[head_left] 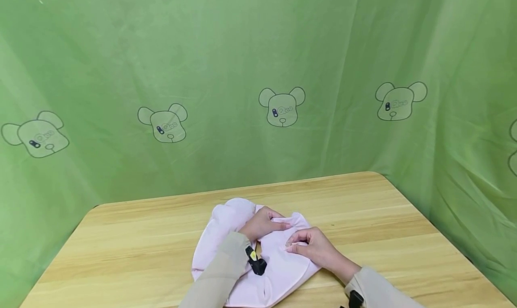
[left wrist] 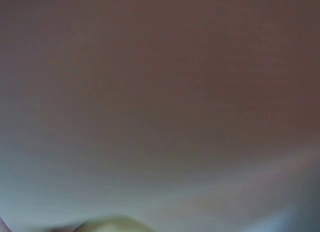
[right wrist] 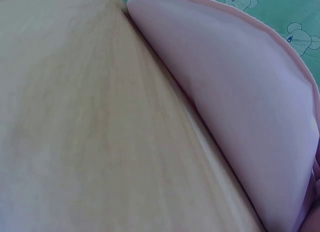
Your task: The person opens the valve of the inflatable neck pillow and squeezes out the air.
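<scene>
A pale pink, soft fabric piece point(head_left: 282, 263), curved like a ring or a U-shaped neck pillow, lies on the wooden table with a small gap near its middle. Over its far right part, my left hand point(head_left: 262, 223) grips a fold of the cloth between thumb and fingers. Closer to me and to the right, my right hand point(head_left: 317, 248) pinches the same part with thumb and forefinger. The right wrist view shows a smooth pink panel point(right wrist: 235, 92) with a seamed edge, raised from the table. The left wrist view is dark and blurred, its lens covered at close range.
The light wooden table point(head_left: 133, 245) has rounded far corners. A green curtain point(head_left: 226, 74) printed with bear heads hangs behind and at both sides. Black wrist camera mounts sit on my left sleeve point(head_left: 220, 272) and right sleeve point(head_left: 379, 290).
</scene>
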The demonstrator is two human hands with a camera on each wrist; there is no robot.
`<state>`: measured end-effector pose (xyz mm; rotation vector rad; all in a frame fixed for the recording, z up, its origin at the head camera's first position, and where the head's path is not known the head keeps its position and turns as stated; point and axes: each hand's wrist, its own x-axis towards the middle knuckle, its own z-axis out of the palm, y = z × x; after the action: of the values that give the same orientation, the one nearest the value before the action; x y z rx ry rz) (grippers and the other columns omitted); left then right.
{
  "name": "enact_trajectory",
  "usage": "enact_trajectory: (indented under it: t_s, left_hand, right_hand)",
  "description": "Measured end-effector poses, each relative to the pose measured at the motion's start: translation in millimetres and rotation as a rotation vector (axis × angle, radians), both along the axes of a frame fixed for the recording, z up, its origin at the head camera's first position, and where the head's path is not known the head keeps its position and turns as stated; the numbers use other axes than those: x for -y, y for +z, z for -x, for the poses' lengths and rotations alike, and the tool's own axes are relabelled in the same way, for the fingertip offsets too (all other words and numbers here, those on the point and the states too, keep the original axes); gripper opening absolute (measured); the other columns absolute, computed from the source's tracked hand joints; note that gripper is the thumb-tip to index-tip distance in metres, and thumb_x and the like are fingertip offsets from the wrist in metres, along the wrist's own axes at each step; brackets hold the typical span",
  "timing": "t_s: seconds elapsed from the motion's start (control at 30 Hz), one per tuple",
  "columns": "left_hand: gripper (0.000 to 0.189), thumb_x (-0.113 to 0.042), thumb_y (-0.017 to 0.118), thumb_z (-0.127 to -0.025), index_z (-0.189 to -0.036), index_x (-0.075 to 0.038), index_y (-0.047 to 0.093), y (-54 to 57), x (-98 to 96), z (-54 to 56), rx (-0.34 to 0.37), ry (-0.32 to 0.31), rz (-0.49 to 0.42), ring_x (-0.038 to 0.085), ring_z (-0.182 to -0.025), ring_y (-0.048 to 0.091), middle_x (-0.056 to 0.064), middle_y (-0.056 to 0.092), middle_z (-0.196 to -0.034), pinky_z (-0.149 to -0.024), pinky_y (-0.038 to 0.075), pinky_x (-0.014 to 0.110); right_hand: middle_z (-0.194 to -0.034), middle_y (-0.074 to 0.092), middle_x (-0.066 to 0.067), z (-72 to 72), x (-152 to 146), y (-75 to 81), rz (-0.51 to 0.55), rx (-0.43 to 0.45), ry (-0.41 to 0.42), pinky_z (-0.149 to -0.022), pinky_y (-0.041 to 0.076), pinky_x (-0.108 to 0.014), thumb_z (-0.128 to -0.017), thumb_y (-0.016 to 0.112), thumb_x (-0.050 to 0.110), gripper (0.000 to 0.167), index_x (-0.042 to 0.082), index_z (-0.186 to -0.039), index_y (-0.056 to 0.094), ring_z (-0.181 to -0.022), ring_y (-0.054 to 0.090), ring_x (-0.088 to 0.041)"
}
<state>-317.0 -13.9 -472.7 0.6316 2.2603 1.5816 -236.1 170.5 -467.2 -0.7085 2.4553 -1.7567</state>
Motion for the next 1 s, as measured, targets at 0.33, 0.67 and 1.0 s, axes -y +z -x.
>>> enact_trajectory:
  t_s: [0.33,0.67,1.0]
  left_hand:
    - [0.013,-0.017,0.077,-0.078,-0.086,-0.007,0.076,-0.5,1.0,-0.6,-0.004,-0.007,0.001,0.003,-0.052,0.056,-0.003,0.069,-0.07,-0.047,0.045,0.016]
    - [0.013,-0.015,0.077,-0.077,-0.086,-0.005,0.076,1.2,1.7,0.5,-0.031,-0.021,0.004,0.002,-0.057,0.056,-0.002,0.07,-0.073,-0.049,0.044,0.015]
    - [0.013,-0.017,0.077,-0.078,-0.085,-0.006,0.075,-1.5,2.1,0.7,-0.012,-0.017,-0.004,0.003,-0.053,0.056,-0.003,0.069,-0.07,-0.048,0.046,0.017]
  right_hand:
    - [-0.076,0.068,0.001,-1.2,0.7,0.0,-0.006,-0.015,0.007,-0.072,0.047,-0.018,-0.08,0.075,0.012,0.018,-0.004,-0.082,0.069,-0.076,0.058,-0.001]
    - [-0.076,0.068,0.001,0.8,0.6,0.5,-0.018,-0.03,0.015,-0.071,0.048,-0.018,-0.08,0.075,0.011,0.015,-0.003,-0.082,0.07,-0.076,0.058,-0.001]
    - [-0.077,0.069,0.0,1.1,0.1,-1.4,-0.002,-0.037,0.033,-0.071,0.048,-0.018,-0.08,0.074,0.011,0.016,-0.004,-0.082,0.07,-0.077,0.059,-0.001]
